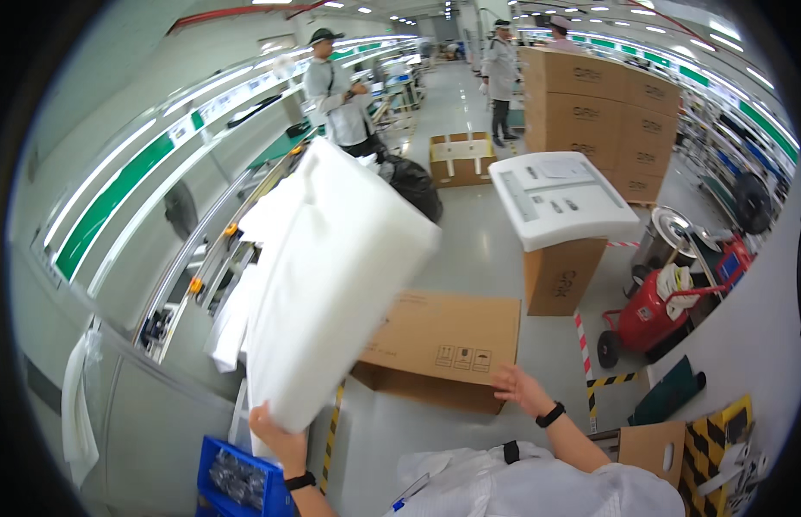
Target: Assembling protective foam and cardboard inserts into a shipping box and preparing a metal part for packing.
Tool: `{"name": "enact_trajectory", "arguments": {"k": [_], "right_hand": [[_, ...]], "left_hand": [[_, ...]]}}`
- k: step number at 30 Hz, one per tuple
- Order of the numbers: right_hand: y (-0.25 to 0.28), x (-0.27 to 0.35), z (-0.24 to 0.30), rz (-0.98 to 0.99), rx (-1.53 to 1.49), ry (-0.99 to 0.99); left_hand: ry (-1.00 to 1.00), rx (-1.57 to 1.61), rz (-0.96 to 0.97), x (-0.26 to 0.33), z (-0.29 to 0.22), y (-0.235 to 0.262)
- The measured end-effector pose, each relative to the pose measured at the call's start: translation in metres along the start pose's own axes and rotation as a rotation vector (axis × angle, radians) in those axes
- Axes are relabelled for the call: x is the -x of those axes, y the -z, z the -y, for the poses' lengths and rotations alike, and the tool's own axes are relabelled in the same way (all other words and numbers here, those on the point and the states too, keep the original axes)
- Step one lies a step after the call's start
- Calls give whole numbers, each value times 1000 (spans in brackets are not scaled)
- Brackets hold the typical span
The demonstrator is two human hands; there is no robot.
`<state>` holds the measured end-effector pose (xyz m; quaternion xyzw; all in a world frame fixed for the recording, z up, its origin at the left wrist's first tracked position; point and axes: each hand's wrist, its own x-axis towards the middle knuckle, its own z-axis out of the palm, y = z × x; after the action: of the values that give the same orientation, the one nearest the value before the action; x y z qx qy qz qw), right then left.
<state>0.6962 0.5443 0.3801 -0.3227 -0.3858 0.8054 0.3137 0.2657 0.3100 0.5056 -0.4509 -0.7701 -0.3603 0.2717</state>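
Note:
A big white foam-like block (349,258), wrapped in thin white sheeting, stands tilted in front of me on the left. My left hand (281,441) grips its lower near corner, the fingers partly hidden behind the edge. On the floor beyond lies a brown cardboard box (443,332), its far left part covered by the block. My right hand (523,392) hovers by that box's near right corner with its fingers spread and nothing in them.
A white foam tray (555,194) with small parts rests on an upright carton (562,277). Stacked cartons (590,112) rise behind it. A red wheeled tank (646,310) stands right. A blue bin (232,478) sits at lower left, beside a workbench. A person (338,95) stands beyond the block.

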Motion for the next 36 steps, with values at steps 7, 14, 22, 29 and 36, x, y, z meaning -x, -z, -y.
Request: {"name": "enact_trajectory", "arguments": {"k": [7, 14, 22, 29, 36], "right_hand": [[1, -51, 22, 65, -398, -56], [-23, -93, -17, -125, 76, -244], [20, -192, 52, -81, 301, -268], [-28, -240, 73, 220, 679, -480], [-102, -214, 59, 542, 513, -281]], "left_hand": [[-195, -225, 313, 92, -14, -29], [-6, -143, 434, 194, -21, -56], [-25, -166, 370, 156, -50, -31], [-77, -250, 393, 197, -60, -9], [-100, -289, 298, 193, 15, 16]]}}
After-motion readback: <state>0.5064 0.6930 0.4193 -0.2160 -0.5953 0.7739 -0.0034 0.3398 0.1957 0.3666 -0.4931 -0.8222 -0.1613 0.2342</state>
